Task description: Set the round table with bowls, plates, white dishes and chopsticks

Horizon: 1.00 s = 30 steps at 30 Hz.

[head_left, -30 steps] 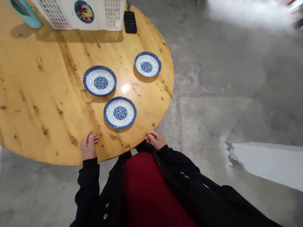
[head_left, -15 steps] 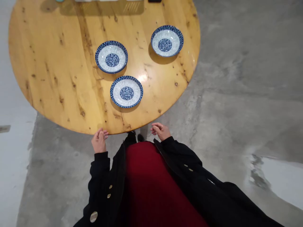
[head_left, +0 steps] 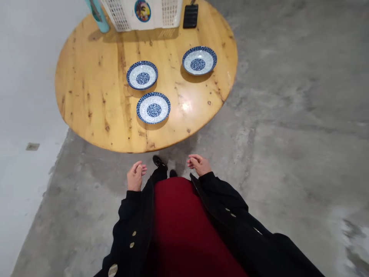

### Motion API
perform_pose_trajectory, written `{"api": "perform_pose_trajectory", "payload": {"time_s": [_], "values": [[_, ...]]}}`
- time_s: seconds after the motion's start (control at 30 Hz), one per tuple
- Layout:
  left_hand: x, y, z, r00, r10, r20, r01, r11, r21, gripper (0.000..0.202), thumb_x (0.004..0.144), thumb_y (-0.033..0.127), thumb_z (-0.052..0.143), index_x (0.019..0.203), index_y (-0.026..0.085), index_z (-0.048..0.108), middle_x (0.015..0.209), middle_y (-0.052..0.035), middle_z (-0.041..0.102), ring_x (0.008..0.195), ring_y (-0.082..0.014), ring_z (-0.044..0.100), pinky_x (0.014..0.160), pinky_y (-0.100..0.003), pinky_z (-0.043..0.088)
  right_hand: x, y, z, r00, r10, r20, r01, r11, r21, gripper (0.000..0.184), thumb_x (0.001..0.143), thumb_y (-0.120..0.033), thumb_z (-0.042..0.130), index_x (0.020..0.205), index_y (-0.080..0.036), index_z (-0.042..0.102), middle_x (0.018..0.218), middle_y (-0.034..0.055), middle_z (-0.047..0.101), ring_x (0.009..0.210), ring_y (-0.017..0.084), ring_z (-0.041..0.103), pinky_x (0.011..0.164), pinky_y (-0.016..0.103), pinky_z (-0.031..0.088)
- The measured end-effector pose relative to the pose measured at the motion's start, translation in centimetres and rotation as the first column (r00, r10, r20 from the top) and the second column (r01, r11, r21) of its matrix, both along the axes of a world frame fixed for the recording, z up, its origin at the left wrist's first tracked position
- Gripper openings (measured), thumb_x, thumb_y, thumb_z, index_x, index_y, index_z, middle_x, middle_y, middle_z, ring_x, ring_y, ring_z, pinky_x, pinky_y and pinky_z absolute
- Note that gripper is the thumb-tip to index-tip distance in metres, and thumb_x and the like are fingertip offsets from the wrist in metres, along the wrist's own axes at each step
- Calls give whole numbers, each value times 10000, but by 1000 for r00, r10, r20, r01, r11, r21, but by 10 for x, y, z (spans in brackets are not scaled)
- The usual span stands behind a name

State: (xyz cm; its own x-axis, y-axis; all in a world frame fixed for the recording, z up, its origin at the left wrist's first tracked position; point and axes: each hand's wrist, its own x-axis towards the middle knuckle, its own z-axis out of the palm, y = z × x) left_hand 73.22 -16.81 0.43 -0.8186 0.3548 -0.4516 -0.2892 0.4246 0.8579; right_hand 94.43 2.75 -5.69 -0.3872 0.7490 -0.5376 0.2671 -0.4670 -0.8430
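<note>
A round wooden table [head_left: 95, 96] carries three blue-and-white patterned plates: one nearest me [head_left: 153, 108], one behind it to the left [head_left: 142, 75], and one at the right [head_left: 199, 60]. My left hand [head_left: 135, 176] hangs in front of my body, off the table, fingers loosely curled and holding nothing. My right hand [head_left: 198, 164] is likewise held low over the floor, fingers curled and nothing in them. Both hands are clear of the table's near edge.
At the table's far side stand a white perforated basket with a round sticker [head_left: 143, 12], a teal bottle [head_left: 97, 15] and a black flat object [head_left: 190, 15]. Grey concrete floor [head_left: 288, 127] surrounds the table; a white wall [head_left: 25, 77] runs along the left.
I have stepped back from the table: my hands, which were at its near edge, are now over the floor, and the table sits farther away in view.
</note>
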Motion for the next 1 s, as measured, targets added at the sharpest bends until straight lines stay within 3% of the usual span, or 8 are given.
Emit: {"api": "perform_pose_trajectory", "payload": {"time_s": [0.17,0.27,0.5,0.6,0.7,0.8,1.0], "values": [[34,-33,-2,998,67,16,-67,998,-15,504,733,520,702,1032,116,675,877,-106,734,767,-191,723,682,-300,570,7,-18,-7,994,105,-13,-105,994,-11,372,616,-492,613,831,-189,619,656,26,684,513,148,626,462,249,473],[40,-42,-3,998,67,15,-67,998,-10,534,714,550,704,1022,116,669,869,-104,729,751,-190,718,674,-309,573,10,-26,-9,990,140,-12,-140,990,25,356,628,-489,593,823,-192,617,654,23,682,515,149,628,472,254,483],[18,-22,3,999,-49,-13,49,997,54,509,705,543,706,1010,137,674,857,-99,737,766,-205,728,660,-306,574,4,-31,7,996,82,17,-84,990,113,305,671,-446,540,830,-199,621,660,16,679,500,143,628,478,246,480],[2,-26,6,996,-84,-33,86,994,70,503,689,536,710,1003,143,681,859,-98,741,761,-209,730,655,-306,577,-12,-39,14,999,37,7,-38,991,129,255,682,-385,531,820,-195,631,649,12,679,494,139,626,480,239,480],[-24,-53,7,997,-62,-55,65,996,58,486,686,531,700,996,157,688,861,-95,740,771,-220,736,657,-315,587,-43,-57,17,998,56,17,-57,988,144,207,705,-325,522,820,-197,636,645,8,684,494,140,629,464,227,466],[-59,-96,5,998,24,-63,-21,999,50,458,695,511,686,999,169,682,875,-92,739,792,-229,741,688,-338,605,-84,-86,18,990,137,41,-142,975,172,176,733,-265,522,840,-198,644,663,5,697,505,134,638,471,214,465],[-132,-184,-9,990,138,-25,-136,990,43,404,704,468,676,997,191,662,891,-75,726,817,-228,737,752,-370,610,-165,-152,15,935,347,72,-353,893,279,170,788,-177,522,869,-197,670,708,8,722,528,127,642,523,216,493]]}}
